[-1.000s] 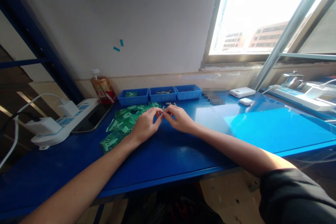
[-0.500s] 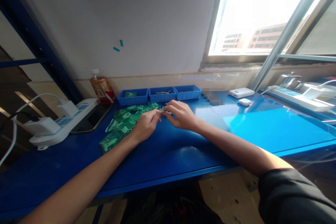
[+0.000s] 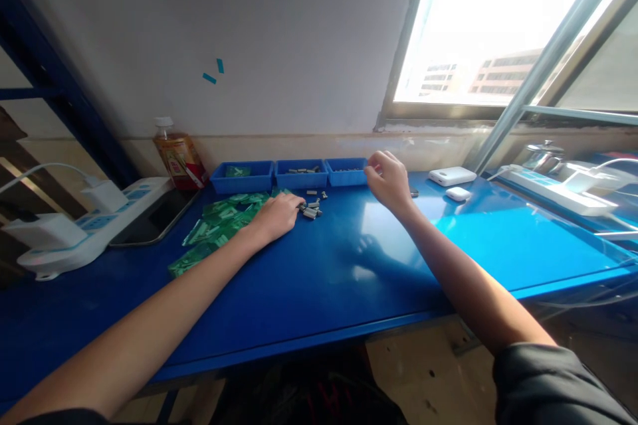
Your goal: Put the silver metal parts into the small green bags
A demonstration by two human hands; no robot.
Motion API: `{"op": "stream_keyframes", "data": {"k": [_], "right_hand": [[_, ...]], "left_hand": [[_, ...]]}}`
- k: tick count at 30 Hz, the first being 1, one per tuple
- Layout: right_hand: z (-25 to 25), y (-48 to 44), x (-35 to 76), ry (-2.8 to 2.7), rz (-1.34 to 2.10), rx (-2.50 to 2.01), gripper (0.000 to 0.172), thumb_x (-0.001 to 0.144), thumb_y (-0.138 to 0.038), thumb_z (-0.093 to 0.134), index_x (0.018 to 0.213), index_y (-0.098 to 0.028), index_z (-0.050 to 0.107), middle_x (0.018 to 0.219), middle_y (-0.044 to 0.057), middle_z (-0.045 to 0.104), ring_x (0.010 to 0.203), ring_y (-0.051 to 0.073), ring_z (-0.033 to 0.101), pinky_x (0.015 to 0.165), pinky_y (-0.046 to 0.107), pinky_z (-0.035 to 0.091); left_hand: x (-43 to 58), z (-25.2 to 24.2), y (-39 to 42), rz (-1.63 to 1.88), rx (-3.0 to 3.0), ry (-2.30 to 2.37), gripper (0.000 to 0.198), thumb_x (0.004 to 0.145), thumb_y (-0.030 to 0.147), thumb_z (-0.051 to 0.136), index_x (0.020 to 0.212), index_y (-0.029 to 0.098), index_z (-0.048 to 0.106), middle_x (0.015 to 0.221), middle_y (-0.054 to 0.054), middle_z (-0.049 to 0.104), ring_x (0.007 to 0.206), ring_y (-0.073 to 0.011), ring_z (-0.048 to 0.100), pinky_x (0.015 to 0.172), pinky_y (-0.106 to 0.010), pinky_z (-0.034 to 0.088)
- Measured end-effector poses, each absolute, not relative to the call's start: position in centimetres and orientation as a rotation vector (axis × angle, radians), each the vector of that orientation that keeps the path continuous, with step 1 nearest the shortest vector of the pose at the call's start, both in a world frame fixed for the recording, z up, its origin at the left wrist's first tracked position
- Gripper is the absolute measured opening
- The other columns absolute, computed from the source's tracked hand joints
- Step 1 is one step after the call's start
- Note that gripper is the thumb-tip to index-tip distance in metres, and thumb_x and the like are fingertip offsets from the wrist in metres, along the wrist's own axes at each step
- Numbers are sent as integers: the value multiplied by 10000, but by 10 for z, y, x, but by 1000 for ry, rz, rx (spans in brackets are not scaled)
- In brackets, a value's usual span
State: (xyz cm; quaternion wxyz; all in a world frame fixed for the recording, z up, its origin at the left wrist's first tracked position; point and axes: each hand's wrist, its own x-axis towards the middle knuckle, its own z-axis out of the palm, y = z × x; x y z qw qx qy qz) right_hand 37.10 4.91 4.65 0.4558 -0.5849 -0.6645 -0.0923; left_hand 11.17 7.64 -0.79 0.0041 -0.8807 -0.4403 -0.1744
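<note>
Worktop (image 3: 323,265) carried three blue trays (image 3: 302,182), one bottle (image 3: 178,156), two power strips (image 3: 84,232), one power bank (image 3: 452,176), one earbud case (image 3: 457,194).

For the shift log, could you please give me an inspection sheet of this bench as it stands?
Surface: blue table, glossy.
Job's things: green boards in a loose pile; grey parts beside them; three blue trays along the back.
Clutter: bottle, tablet, power bank, white case.
Grips: left hand rests on the boards, fingertips at the grey parts; right hand raised by the right tray, fingers curled, contents hidden.
Cables: white cable and chargers on the left power strip; second strip at right.
Surroundings: wall, window, blue rack.
</note>
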Motion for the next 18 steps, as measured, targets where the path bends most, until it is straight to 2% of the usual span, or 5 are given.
{"op": "stream_keyframes", "data": {"k": [5, 8, 12, 15, 18], "right_hand": [[41, 31, 337, -1862, -300, -1331, 114, 803, -185, 409, 723, -209, 487, 766, 21, 532, 718, 173, 482, 608, 264, 316], [30, 28, 324, -2002, -269, -1308, 116, 814, -178, 410, 728, -209, 481, 766, 19, 533, 724, 170, 479, 605, 265, 307], [14, 30, 314, -2168, -171, -1284, 118, 796, -150, 432, 708, -204, 488, 788, 22, 543, 765, 167, 496, 638, 259, 333], [3, 31, 309, -2259, -95, -1259, 104, 794, -153, 461, 719, -199, 514, 800, 24, 549, 770, 164, 509, 650, 254, 354], [-6, 32, 305, -2341, -26, -1178, 64, 813, -181, 500, 797, -196, 559, 841, 34, 574, 787, 164, 528, 685, 255, 385]], "left_hand": [[102, -5, 60, -528, -2727, -1456, 264, 881, 264, 425, 1015, 174, 635, 1058, -93, 650, 998, -252, 576, 885, -371, 453], [97, -2, 57, -523, -2740, -1523, 266, 862, 258, 450, 1067, 171, 595, 1079, -94, 643, 998, -244, 591, 860, -343, 465], [89, 8, 55, -365, -2765, -1562, 382, 825, 332, 508, 1165, 161, 547, 1136, -113, 624, 1043, -261, 582, 890, -349, 451], [84, 16, 49, -191, -2765, -1591, 302, 818, 305, 492, 1067, 175, 599, 1094, -103, 641, 1012, -262, 594, 864, -341, 455], [86, 18, 45, -172, -2717, -1616, 210, 811, 239, 457, 934, 185, 618, 1016, -88, 659, 940, -239, 615, 814, -317, 464]]}}
